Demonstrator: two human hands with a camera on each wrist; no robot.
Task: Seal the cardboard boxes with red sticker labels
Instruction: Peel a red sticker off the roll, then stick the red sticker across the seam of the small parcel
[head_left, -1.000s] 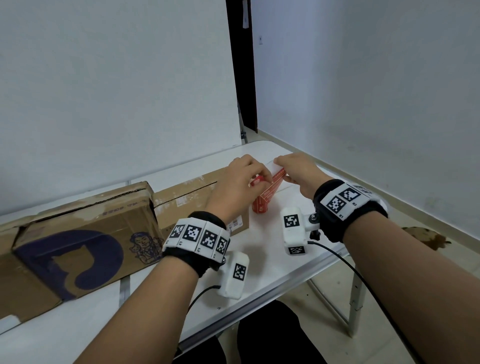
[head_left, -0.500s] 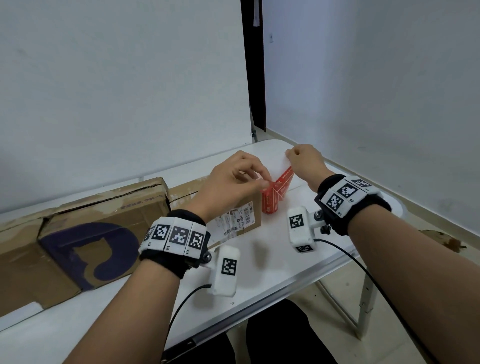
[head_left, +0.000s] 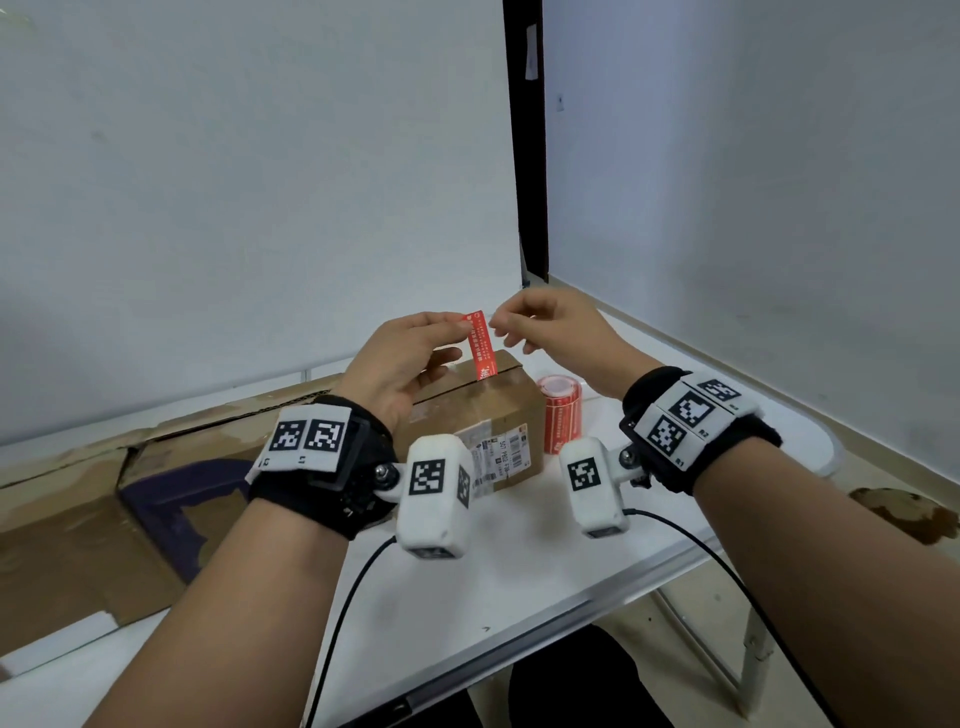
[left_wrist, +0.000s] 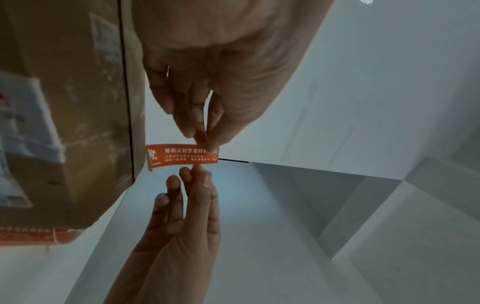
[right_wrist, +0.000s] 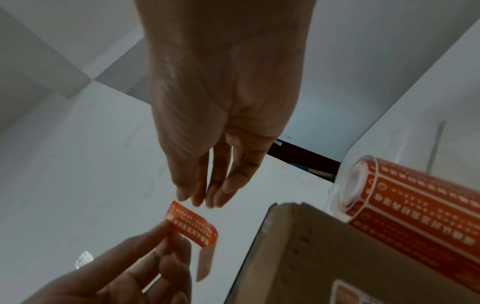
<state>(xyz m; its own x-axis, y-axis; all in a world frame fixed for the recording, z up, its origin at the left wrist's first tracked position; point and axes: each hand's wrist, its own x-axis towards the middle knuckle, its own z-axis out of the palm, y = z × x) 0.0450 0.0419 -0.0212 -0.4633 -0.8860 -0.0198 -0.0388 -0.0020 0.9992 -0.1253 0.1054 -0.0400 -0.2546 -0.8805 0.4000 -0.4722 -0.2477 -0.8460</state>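
Sticker (head_left: 481, 344) pinched by left hand (head_left: 395, 364); right hand (head_left: 550, 327) relaxed, fingers loose beside it

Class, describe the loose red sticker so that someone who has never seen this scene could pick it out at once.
Start at the white table and find the small cardboard box at its far end. Just above that box, the left hand pinches a narrow red sticker by its top so it hangs down. Unlike the red sticker roll standing beside the box, it is a single loose strip held in the air.
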